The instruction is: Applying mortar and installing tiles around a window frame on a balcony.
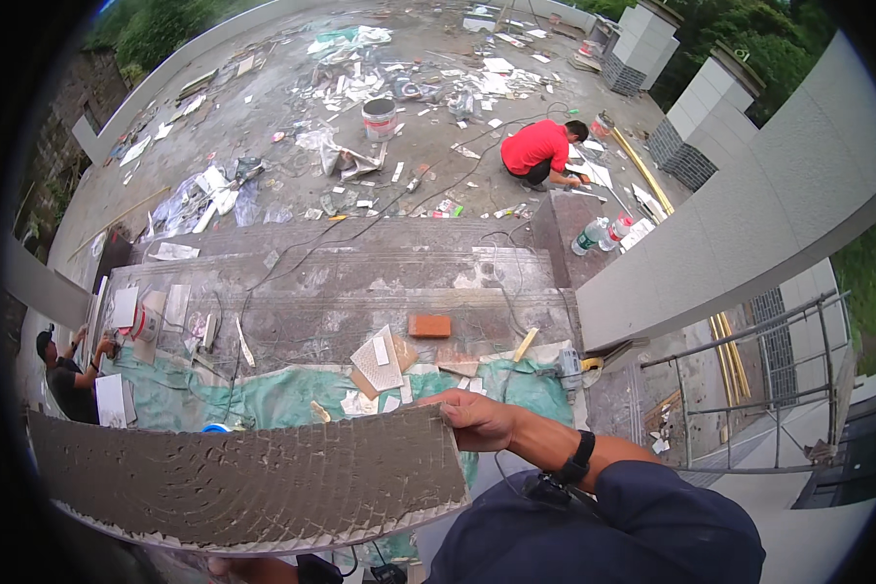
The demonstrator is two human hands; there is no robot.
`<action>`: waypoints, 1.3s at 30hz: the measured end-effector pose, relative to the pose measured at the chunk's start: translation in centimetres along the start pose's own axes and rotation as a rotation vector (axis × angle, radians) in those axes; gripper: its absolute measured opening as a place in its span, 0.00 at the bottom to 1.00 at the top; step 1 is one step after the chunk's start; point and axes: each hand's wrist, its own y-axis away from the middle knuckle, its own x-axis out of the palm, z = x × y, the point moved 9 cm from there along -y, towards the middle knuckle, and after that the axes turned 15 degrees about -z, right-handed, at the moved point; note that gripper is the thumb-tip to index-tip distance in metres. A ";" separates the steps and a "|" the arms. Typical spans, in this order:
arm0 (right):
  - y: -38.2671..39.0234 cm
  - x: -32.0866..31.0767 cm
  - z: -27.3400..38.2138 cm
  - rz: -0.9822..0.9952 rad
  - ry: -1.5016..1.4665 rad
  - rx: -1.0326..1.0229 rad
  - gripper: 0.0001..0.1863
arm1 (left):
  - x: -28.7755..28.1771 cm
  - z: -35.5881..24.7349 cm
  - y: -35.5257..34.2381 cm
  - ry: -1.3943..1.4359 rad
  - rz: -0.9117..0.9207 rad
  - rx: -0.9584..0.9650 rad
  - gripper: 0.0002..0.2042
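I hold a long rectangular tile (253, 482) flat in front of me. Its upper face is coated in grey adhesive combed into ridges. My right hand (479, 420) grips the tile's right end, thumb on top, with a black band on the wrist. My left hand (253, 566) shows only as a strip of skin under the tile's lower edge. Its fingers are hidden by the tile.
Below me are stone steps (360, 282), a green tarp (282, 401), a red brick (428, 326), tile offcuts (378, 360) and a power tool (566, 368). One person in red (535, 148) crouches on the littered slab beside a white bucket (380, 117). Another person (65, 375) works at left. A metal railing (749, 399) stands at right.
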 end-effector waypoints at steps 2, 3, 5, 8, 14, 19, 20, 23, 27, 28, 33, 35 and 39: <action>2.7 -0.8 4.7 0.014 -0.030 -0.100 0.35 | 6.7 -0.4 -1.5 -0.053 0.097 0.049 0.49; 4.0 -1.2 6.6 0.023 -0.060 -0.160 0.36 | 10.0 -0.8 -2.2 -0.084 0.148 0.074 0.49; 6.6 -2.6 9.8 0.003 -0.074 -0.252 0.36 | 16.6 -0.9 -3.8 -0.134 0.264 0.117 0.50; 10.2 -4.9 13.0 -0.042 -0.093 -0.394 0.34 | 26.9 0.7 -5.6 -0.189 0.449 0.163 0.51; 13.9 -15.2 10.1 -0.392 0.002 -0.493 0.30 | 46.4 8.6 -4.7 -0.206 0.895 0.122 0.53; 28.3 -22.2 2.7 -1.374 0.161 -0.687 0.30 | 54.8 15.3 1.5 -0.179 1.258 0.019 0.55; 31.8 -21.7 -0.3 -1.512 0.139 -0.718 0.30 | 55.5 16.0 3.2 -0.170 1.312 0.007 0.56; 38.0 -17.8 -10.4 -1.763 -0.034 -0.765 0.29 | 58.3 17.6 9.0 -0.130 1.487 -0.008 0.57; 43.5 -12.6 -21.4 -2.046 0.054 -0.710 0.25 | 59.2 18.5 18.9 -0.243 1.716 -0.003 0.63; 44.9 -11.4 -23.4 -2.133 0.225 -0.602 0.23 | 59.1 19.9 20.9 -0.237 1.764 0.001 0.64; 55.9 -4.8 -33.4 -2.506 0.304 -0.615 0.15 | 55.4 27.0 28.4 -0.561 2.016 0.209 0.64; 57.7 -3.9 -36.2 -2.502 0.247 -0.351 0.15 | 53.7 28.7 29.3 -0.584 2.083 0.514 0.63; 57.0 -8.3 -41.0 -2.310 0.481 0.227 0.15 | 49.5 32.8 28.9 -0.807 2.196 0.722 0.62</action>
